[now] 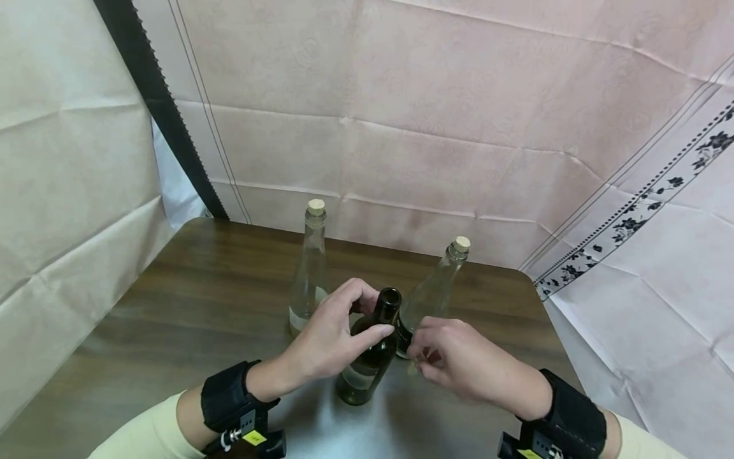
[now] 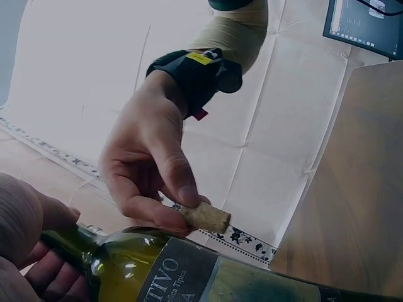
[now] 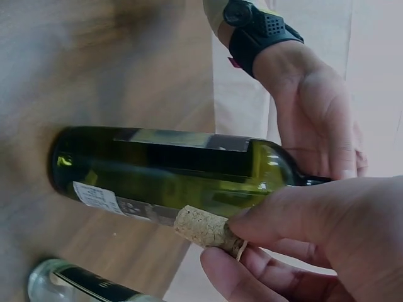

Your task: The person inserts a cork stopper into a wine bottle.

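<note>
A dark green wine bottle (image 1: pixel 359 382) stands on the table, its mouth without a stopper. My left hand (image 1: pixel 338 335) holds it round the neck and shoulder, thumb on the near side. Just right of the bottle, my right hand (image 1: pixel 459 357) pinches a cork (image 3: pixel 203 226) between thumb and fingers. In the left wrist view the same cork (image 2: pixel 211 218) points away from the fingertips, beside the bottle's shoulder. The right wrist view shows the labels on the green bottle (image 3: pixel 157 163) and part of the left hand (image 3: pixel 318 119) behind its neck.
Two clear glass bottles with corks in their mouths stand behind the hands: one clear bottle (image 1: pixel 313 255) on the left, another clear bottle (image 1: pixel 438 284) on the right. The wooden table (image 1: pixel 189 319) ends at a hanging cloth (image 1: pixel 413 159). A monitor (image 2: pixel 368 28) shows in the left wrist view.
</note>
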`<state>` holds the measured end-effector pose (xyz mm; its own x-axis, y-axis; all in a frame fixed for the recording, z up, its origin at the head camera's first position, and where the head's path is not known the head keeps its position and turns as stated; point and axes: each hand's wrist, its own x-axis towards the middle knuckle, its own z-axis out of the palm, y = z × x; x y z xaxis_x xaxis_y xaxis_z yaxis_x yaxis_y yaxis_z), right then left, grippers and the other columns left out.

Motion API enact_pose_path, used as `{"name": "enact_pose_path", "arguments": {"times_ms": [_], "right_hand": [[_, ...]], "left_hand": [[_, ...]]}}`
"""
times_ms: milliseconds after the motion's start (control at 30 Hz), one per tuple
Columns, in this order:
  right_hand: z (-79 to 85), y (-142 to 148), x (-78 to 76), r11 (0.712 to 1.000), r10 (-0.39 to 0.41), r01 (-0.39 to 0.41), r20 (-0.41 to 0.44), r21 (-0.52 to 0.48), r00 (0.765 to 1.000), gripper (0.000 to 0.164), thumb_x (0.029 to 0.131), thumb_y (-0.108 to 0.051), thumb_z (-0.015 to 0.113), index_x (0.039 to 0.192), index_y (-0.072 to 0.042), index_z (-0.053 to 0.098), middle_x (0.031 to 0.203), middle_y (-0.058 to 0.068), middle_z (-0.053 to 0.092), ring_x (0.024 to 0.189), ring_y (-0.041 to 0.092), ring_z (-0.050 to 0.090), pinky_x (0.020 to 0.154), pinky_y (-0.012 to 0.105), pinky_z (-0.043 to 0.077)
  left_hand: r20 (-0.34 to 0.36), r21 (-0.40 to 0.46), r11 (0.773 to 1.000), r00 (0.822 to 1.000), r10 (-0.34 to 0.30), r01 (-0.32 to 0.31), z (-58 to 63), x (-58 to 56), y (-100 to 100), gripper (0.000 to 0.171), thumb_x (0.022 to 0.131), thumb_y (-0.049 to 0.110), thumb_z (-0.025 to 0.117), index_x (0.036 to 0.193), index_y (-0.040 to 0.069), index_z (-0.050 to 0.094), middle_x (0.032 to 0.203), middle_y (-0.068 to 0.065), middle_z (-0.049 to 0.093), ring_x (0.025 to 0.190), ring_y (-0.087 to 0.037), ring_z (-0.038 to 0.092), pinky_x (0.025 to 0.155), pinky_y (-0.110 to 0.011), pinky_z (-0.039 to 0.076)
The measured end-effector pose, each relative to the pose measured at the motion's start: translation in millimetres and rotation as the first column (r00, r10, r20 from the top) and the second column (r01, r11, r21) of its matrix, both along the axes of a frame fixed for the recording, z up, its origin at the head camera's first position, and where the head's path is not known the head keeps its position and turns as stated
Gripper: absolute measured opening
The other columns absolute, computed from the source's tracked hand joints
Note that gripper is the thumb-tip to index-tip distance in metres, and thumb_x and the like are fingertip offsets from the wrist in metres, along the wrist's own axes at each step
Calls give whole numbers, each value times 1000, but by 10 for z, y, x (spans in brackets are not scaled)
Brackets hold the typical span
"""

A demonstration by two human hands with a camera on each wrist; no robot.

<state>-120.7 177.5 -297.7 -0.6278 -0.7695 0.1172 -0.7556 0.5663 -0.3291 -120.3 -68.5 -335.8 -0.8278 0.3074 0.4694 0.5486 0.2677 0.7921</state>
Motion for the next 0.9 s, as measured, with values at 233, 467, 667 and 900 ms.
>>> {"name": "enact_pose_path", "arguments": {"times_ms": [233,467,667,900], "right_hand": [[207,-61,-17,1000,5,-5,1,16,1000,19,84,3,79,87,-15,74,89,-6,65,79,-2,67,68,12,57],[462,-102,-25,999,39,-38,-41,23,998,19,83,4,77,88,-14,74,91,-5,68,80,0,69,70,11,57],[720,-132,-20,998,55,-55,-38,3,998,21,84,5,76,93,-14,75,96,-5,71,83,2,71,72,13,59],[958,-158,-7,997,72,-73,-41,-23,997,22,88,4,75,94,-17,75,101,-6,73,86,1,71,74,15,60]], "left_hand": [[-4,-26,1000,1000,10,-10,-4,-12,-3,30,90,14,83,109,16,61,105,4,62,95,-9,59,94,-35,59],[-23,-18,1000,1000,5,-5,-16,-12,-14,30,88,13,84,108,15,61,104,4,62,95,-10,59,91,-33,58],[-11,-26,1000,1000,4,-4,-32,-7,-18,32,88,13,84,109,16,61,106,4,62,96,-12,59,92,-33,58],[4,-33,999,1000,10,-10,-50,6,-20,33,88,14,85,110,17,61,107,5,62,96,-10,58,91,-35,58]]}}
